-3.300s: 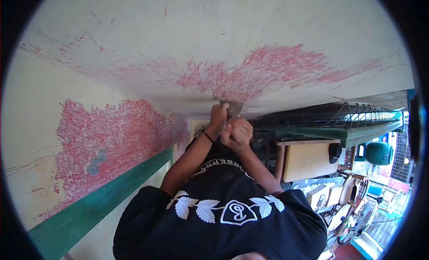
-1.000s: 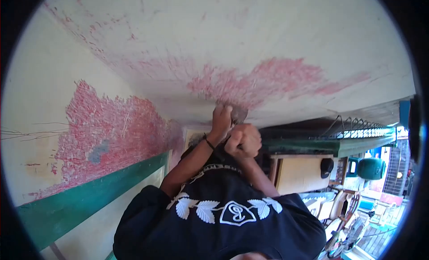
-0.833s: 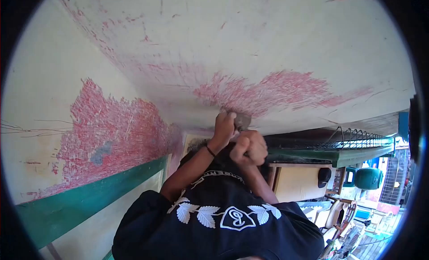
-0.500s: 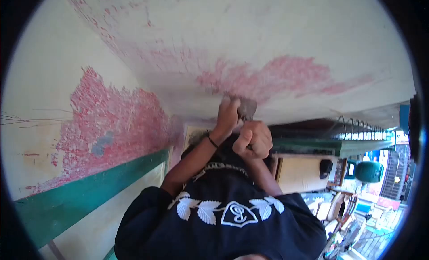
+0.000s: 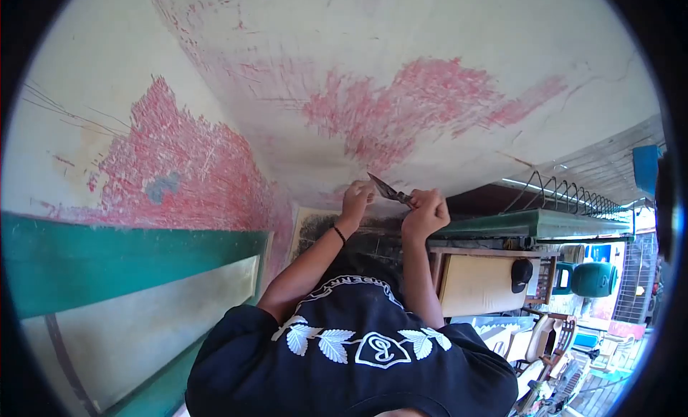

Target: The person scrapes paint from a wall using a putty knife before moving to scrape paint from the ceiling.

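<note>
My right hand [image 5: 428, 210] is closed round the handle of a paint scraper [image 5: 388, 190]. The dark blade points up and left toward the wall, seen nearly edge-on. Just left of the blade is my left hand [image 5: 357, 200], its fingers loosely bent and apart, with nothing seen in them. A dark bracelet circles that wrist. Above both hands, the pale wall [image 5: 502, 30] bears a ragged pink patch [image 5: 430, 94] where the surface is scratched away.
Another scraped pink area [image 5: 193, 166] covers the adjoining wall at left, above a green band [image 5: 129, 263]. At right are a green ledge [image 5: 502, 225] with wire loops, a board with a dark cap [image 5: 522, 275], a green container [image 5: 593, 279] and a wooden chair [image 5: 559, 334].
My left hand has come off the scraper blade and sits to its left. The right hand has moved up and slightly right, turning the scraper edge-on. The view has shifted.
</note>
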The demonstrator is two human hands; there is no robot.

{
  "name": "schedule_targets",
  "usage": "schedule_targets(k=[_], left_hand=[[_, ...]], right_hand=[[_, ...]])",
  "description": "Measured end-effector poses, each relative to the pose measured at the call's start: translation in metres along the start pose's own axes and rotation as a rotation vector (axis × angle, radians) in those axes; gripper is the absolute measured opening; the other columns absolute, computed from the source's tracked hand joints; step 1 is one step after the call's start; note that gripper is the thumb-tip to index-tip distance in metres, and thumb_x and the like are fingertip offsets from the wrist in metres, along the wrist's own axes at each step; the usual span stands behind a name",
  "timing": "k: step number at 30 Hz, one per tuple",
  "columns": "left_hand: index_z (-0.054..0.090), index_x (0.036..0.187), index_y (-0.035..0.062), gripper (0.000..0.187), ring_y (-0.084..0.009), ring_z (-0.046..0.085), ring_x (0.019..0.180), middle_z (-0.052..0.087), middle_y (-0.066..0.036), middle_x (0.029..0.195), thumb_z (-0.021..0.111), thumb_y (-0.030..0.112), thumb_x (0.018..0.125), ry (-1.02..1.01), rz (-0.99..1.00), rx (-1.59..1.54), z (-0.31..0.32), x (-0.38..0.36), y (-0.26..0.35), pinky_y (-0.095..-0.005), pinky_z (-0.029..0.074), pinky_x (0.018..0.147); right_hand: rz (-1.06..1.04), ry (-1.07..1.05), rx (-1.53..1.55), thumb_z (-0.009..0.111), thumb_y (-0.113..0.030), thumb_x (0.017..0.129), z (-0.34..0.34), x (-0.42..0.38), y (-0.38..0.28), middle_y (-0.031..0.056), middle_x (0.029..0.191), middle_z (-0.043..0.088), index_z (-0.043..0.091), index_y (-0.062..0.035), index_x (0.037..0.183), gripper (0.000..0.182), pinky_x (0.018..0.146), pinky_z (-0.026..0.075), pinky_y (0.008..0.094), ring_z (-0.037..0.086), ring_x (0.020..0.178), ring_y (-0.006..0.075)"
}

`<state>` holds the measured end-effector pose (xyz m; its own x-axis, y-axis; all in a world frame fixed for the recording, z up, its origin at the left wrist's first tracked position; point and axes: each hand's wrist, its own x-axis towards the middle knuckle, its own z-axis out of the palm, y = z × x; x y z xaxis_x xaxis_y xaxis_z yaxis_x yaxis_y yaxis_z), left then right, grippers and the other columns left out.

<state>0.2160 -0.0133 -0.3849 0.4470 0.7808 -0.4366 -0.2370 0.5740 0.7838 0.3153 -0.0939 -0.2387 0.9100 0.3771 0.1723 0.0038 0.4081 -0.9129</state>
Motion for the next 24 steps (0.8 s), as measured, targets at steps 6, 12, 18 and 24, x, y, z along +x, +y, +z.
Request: schedule_targets(k=[6, 12, 18, 24], left_hand=[[0.057, 0.128, 0.0088, 0.030, -0.0247, 0.069, 0.105, 0.067, -0.009, 0.120, 0.066, 0.023, 0.103, -0.214, -0.128, -0.441, 0.034, -0.094, 0.021, -0.0394, 0.057, 0.097], [0.066, 0.115, 0.0121, 0.019, -0.0176, 0.070, 0.100, 0.072, -0.002, 0.108, 0.069, 0.023, 0.101, -0.069, -0.022, -0.458, 0.024, -0.106, 0.007, -0.0358, 0.058, 0.089], [0.066, 0.112, 0.0101, 0.023, -0.0177, 0.068, 0.092, 0.070, -0.002, 0.104, 0.068, 0.030, 0.101, -0.273, -0.032, -0.677, 0.014, -0.097, 0.042, -0.0359, 0.056, 0.085], [0.059, 0.099, 0.0065, 0.050, -0.0179, 0.060, 0.084, 0.062, -0.005, 0.088, 0.065, 0.056, 0.096, -0.468, -0.285, -1.051, 0.078, -0.095, 0.124, -0.0347, 0.050, 0.086]], right_hand=[[0.497, 0.264, 0.480, 0.056, -0.029, 0.108, -0.057, 0.006, -0.037, 0.0033, 0.071, 0.048, 0.045, -0.0095, 0.074, 0.041, 0.079, 0.053, 0.0406, 0.051, 0.068, 0.0182], [0.637, -0.044, 0.038, 0.064, -0.022, 0.104, -0.105, -0.056, -0.018, 0.0098, 0.099, 0.071, 0.066, 0.0027, 0.108, 0.025, 0.079, 0.056, 0.0345, 0.067, 0.089, 0.0164], [0.283, -0.335, -0.306, 0.082, -0.004, 0.087, -0.089, -0.082, -0.016, 0.0060, 0.102, 0.071, 0.069, 0.0026, 0.118, 0.035, 0.074, 0.052, 0.0208, 0.066, 0.086, 0.0091], [-0.431, -0.679, -0.182, 0.078, -0.009, 0.085, 0.008, -0.007, -0.087, 0.0115, 0.089, 0.070, 0.063, -0.0008, 0.086, 0.017, 0.087, 0.054, 0.0373, 0.067, 0.076, 0.0236]])
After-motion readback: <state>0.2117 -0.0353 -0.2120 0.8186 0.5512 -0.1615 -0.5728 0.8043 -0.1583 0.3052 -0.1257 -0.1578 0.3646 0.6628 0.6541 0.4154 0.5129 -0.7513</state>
